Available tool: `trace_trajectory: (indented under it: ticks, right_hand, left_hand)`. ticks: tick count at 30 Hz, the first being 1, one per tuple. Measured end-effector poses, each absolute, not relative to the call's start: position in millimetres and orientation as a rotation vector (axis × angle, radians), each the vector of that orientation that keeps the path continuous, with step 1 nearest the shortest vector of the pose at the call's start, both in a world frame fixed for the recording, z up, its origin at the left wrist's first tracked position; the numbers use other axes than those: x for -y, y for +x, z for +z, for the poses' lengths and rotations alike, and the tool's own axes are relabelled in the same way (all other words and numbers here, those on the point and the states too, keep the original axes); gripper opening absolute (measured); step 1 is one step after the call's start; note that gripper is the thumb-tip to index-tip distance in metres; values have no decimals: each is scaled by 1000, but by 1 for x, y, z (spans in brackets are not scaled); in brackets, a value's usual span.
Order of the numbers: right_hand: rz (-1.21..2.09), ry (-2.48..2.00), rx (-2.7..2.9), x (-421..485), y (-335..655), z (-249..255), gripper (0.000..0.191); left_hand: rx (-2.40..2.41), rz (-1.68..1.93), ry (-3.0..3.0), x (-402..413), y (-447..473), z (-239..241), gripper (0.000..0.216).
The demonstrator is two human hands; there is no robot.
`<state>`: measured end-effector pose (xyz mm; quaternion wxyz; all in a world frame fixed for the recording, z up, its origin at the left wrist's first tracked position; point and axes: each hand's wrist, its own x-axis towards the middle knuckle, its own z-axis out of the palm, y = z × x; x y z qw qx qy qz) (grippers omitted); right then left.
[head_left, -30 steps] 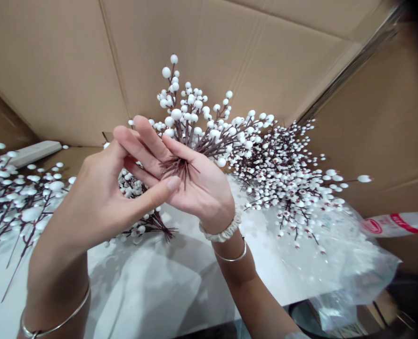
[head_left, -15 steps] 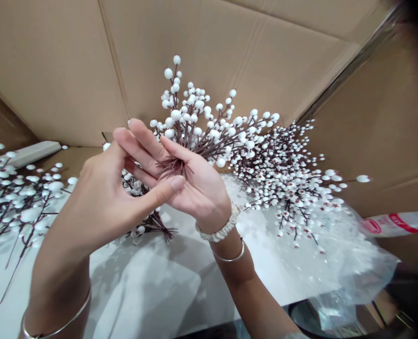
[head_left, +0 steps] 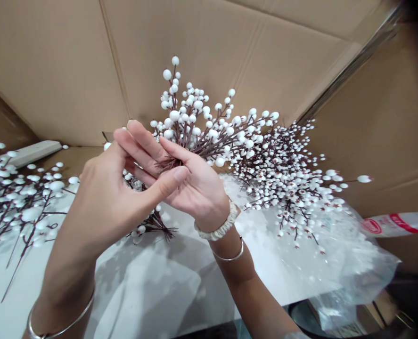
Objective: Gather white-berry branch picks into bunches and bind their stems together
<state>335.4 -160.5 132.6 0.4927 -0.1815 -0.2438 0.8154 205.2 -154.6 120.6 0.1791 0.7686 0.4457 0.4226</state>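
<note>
A bunch of white berry stems (head_left: 212, 134) with brown stalks is held in my right hand (head_left: 198, 188). The stalks run between the thumb and the palm side of this hand, whose other fingers stretch to the upper left. The stalks' lower ends (head_left: 169, 163) stick out over the palm. From the left reaches my left hand (head_left: 106, 193), thumb stretched out and its tip at the stalk ends against the right palm. Its other fingers go behind the right fingers and are mostly hidden. Below lies another berry bunch (head_left: 162, 228), partly covered by my hands.
On the left lie loose white berry stems (head_left: 25, 202), near a pale block (head_left: 37, 153). A large heap of small-berried sprays (head_left: 286, 174) rests at the right beside clear plastic wrapping (head_left: 350, 263). Cardboard walls (head_left: 194, 37) enclose the white table surface (head_left: 148, 292).
My left thumb has slid slightly up and right over the stalk ends, covering more of them. My left forearm has shifted a little to the right. The bunch stays nearly still.
</note>
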Motion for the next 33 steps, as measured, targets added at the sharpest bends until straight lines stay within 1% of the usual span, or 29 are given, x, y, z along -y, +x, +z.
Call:
trace_trajectory:
  ticks: [3,11,16,21,24,28,30,33]
  right_hand:
    - [1994,-419,581,159,335,132,49]
    - [1979,-291,534,159,333,129,61]
    - [1938,-289,549,159,334,125,46]
    - [1945,-229,705,158,337,121,44]
    - [1953,-255,704,156,338,119,42]
    - [1912,-421,643,149,337,117,35]
    - [1876,-482,667,145,336,115,31]
    - [1885,-432,861,141,333,109,27]
  left_hand:
    - [-1277,1189,2177,155,205,120,34]
    - [-1187,1081,2148,152,201,122,52]
    - [-1186,1032,2179,151,197,121,56]
    - [-1127,973,2201,151,193,123,58]
    - [-1084,977,2192,149,192,123,54]
    - [-941,1088,2093,147,187,125,41]
    - [-920,1220,1977,147,184,127,40]
    - [-973,1407,1842,146,178,129,39]
